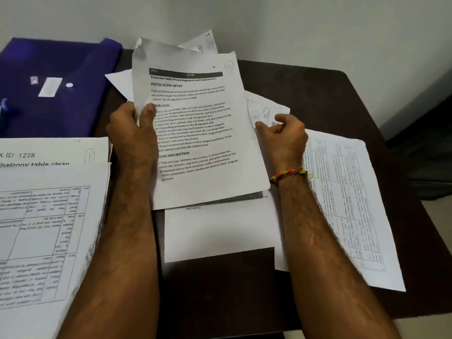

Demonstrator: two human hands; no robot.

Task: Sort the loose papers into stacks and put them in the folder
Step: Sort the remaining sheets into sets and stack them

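My left hand (133, 133) grips the left edge of a small bundle of printed sheets (195, 123), lifted and tilted above the table's middle; the top sheet is headed "Wardrobe Outfit" and numbered 51. To its right, my right hand (283, 135) pinches the corner of another sheet marked 50 (263, 111), which lies among loose papers. A blue folder (53, 86) rests shut at the back left. A stack of papers (49, 216) sits at the front left, its top page showing tables. More table-printed sheets (347, 204) lie at the right.
A dark brown table (318, 94) carries everything; its right edge and rounded far corner are near. A blank white sheet (220, 231) lies under the lifted bundle. A pale wall stands close behind the table.
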